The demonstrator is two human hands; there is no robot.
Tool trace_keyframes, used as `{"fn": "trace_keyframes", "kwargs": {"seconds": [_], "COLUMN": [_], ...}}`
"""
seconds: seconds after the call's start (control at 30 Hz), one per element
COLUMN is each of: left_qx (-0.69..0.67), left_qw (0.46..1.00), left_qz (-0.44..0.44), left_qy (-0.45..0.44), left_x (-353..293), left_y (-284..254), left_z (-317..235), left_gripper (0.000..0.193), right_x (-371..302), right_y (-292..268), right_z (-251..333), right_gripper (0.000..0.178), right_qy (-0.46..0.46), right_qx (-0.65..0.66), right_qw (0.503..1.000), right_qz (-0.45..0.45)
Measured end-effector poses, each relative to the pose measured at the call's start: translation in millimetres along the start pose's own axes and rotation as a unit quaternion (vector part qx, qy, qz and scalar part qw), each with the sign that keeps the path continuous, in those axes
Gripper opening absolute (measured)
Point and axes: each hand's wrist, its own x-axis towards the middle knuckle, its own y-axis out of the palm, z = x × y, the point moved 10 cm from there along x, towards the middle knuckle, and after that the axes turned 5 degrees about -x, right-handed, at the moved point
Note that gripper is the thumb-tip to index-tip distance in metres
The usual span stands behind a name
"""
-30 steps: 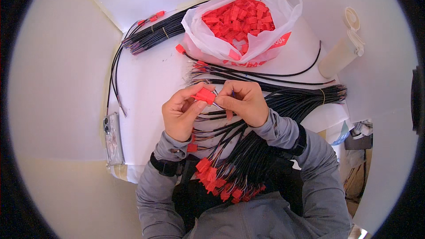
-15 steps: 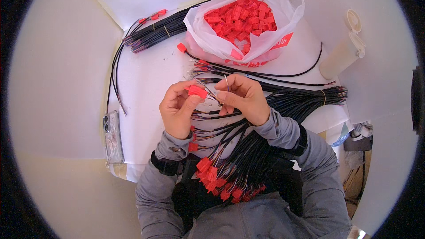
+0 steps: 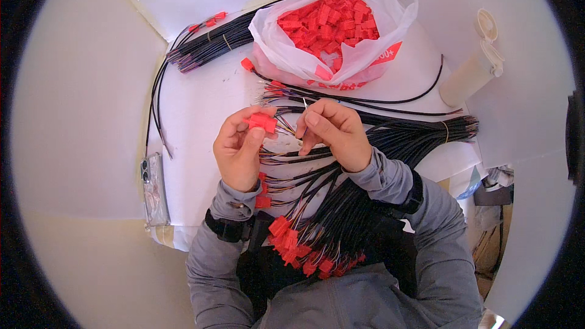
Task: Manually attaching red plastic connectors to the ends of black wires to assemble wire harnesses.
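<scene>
While a small red plastic connector housing (image 3: 262,122) is pinched between thumb and fingers of the left hand (image 3: 239,149), a thin wire end (image 3: 305,105) is pinched by the right hand (image 3: 334,131) just beside it. Below the housing, a black cable bundle with red housings fitted (image 3: 304,250) is seen; beyond it, loose housings fill a white plastic bag (image 3: 341,30) with a red label patch. Much appears left.

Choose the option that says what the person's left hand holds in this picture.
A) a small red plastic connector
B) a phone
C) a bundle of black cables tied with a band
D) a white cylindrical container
A: the left hand pinches a small red plastic connector in its fingers, while the phone and the white cylindrical container lie untouched on the table.
</scene>
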Motion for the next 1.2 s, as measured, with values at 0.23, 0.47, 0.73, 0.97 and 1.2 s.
{"fn": "trace_keyframes", "kwargs": {"seconds": [0.23, 0.47, 0.73, 0.97, 1.2], "left_qx": [0.015, -0.072, -0.146, -0.151, -0.136], "left_qw": [0.998, 0.995, 0.984, 0.982, 0.985], "left_qz": [0.062, 0.072, 0.067, 0.075, 0.069], "left_qy": [0.019, -0.021, -0.072, -0.084, -0.085], "left_x": [-2, -1, -1, -2, -2], "left_y": [14, 13, 14, 16, 16], "left_z": [-4, 3, 11, 15, 15], "left_gripper": [0.033, 0.028, 0.029, 0.033, 0.031], "right_x": [-2, -4, -11, -16, -16], "right_y": [2, -6, -2, 6, 7], "right_z": [4, 6, 43, 57, 58], "right_gripper": [0.015, 0.009, 0.007, 0.008, 0.009], "right_qy": [-0.005, -0.021, -0.17, -0.236, -0.236], "right_qx": [-0.051, -0.103, -0.285, -0.331, -0.342], "right_qw": [0.999, 0.994, 0.94, 0.911, 0.907], "right_qz": [0.001, -0.041, -0.072, -0.067, -0.064]}}
